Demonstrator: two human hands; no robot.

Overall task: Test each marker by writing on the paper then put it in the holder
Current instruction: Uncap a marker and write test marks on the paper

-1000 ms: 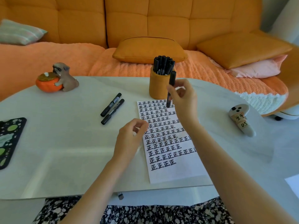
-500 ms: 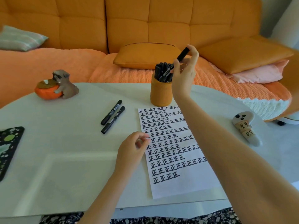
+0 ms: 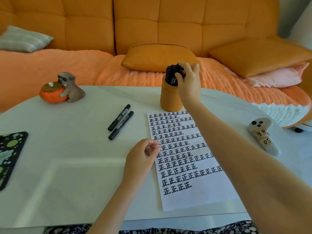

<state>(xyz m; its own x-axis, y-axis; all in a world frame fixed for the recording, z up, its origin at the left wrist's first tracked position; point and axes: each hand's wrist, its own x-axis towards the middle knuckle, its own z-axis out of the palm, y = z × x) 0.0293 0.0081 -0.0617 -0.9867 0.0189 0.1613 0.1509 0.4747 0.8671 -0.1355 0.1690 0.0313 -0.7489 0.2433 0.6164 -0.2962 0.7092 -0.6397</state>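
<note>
An orange holder [image 3: 170,100] stands at the back of the white table [image 3: 67,166], packed with several black markers [image 3: 170,76]. My right hand [image 3: 190,83] reaches over the holder's top, thumb and fingers curled round a marker that stands among the others. In front of the holder lies the paper [image 3: 194,196], covered in rows of black characters. My left hand [image 3: 141,157] rests at the paper's left edge with loosely curled fingers, holding nothing. Two capped black markers [image 3: 119,117] [image 3: 120,125] lie side by side on the table, left of the paper.
A pumpkin with a dog figurine [image 3: 60,89] sits at the back left. A black and green mat [image 3: 10,152] lies at the left edge. A white ghost-shaped object with labels [image 3: 262,135] lies on the right. An orange sofa with a cushion [image 3: 160,57] stands behind the table.
My right hand carried the marker from above the paper up to the holder and lowered it in among the others. My left hand stayed at the paper's edge.
</note>
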